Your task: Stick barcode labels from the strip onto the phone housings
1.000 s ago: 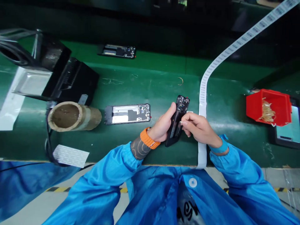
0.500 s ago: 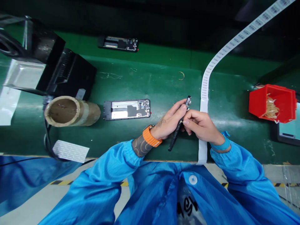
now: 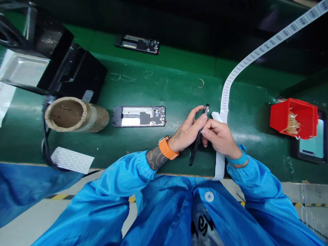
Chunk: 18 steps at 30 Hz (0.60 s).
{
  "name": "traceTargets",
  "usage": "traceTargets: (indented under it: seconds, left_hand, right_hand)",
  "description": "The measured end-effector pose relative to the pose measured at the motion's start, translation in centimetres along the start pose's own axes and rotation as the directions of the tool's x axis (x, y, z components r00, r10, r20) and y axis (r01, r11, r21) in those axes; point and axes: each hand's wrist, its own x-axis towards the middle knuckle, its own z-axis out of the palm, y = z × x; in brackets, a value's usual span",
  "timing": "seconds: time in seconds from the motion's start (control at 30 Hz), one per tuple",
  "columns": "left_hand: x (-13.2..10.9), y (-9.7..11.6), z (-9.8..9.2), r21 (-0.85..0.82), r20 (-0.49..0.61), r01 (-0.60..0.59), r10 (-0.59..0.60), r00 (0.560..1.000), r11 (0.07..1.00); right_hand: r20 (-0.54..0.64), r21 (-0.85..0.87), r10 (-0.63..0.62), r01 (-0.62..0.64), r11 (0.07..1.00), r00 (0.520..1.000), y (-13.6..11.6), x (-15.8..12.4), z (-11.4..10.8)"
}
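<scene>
An opened phone frame, black and seen nearly edge-on, is gripped in my left hand above the bench. My right hand is closed in a pinch against the phone frame's right side; whatever sits between the fingertips is too small to make out. Close by my right hand runs a long strip of white barcode labels, with a piece curled up beside my knuckles. To the left lies a second opened phone frame, flat, its inner boards showing. A third phone frame rests farther back.
At left stand a cardboard tube and a black machine with a cable. A printed white sheet lies near the front edge. On the right, a red bin holds yellowish scraps beside a device with a pale screen.
The held phone frame has turned slightly steeper, its lower end shifting right. A piece of the label strip now curls up by my right hand. The camera view has shifted a little.
</scene>
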Motion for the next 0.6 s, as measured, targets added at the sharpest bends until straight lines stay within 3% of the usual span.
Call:
traceTargets:
  seconds: [0.33,0.6]
  left_hand:
    - [0.01,-0.45,0.31,-0.045,-0.03,0.009,-0.011,1.0,0.999]
    - [-0.21,0.14,0.46,0.08,-0.09,-0.004,0.011,0.996,0.997]
  right_hand:
    - [-0.074,-0.052,-0.017,0.013,0.999,0.997,-0.15,-0.11,0.38]
    - [-0.104,-0.106,-0.012,0.001,0.994,0.994,-0.19,-0.15,0.59]
